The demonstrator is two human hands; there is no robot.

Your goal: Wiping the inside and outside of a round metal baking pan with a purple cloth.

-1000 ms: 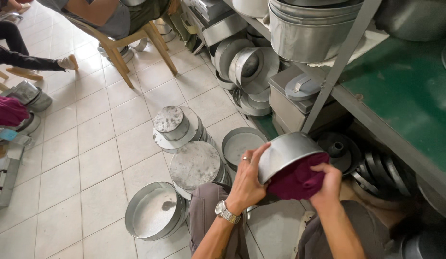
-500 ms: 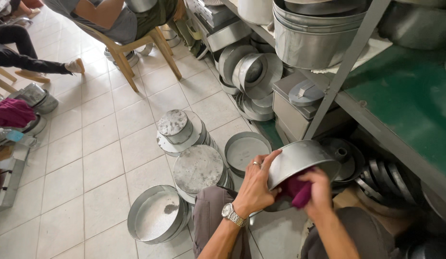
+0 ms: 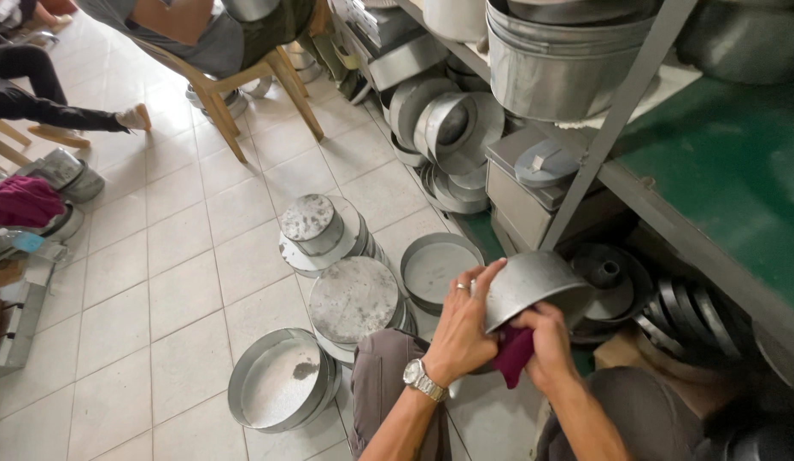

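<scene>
The left hand [image 3: 464, 329] has its grip clamped on a round metal pan [image 3: 534, 286], held tilted above the knees. The right hand [image 3: 546, 341] is closed on a maroon cloth [image 3: 512, 354], pressing it inside the pan.

One camera only, on person's head. Looks steeply down and forward past own knees to tiled floor [image 3: 141, 282]. Hands close, low in middle of picture. Shelf rack [image 3: 619, 111] runs along right side (seen from above). Chair legs [image 3: 226, 111] far off, top left.
</scene>
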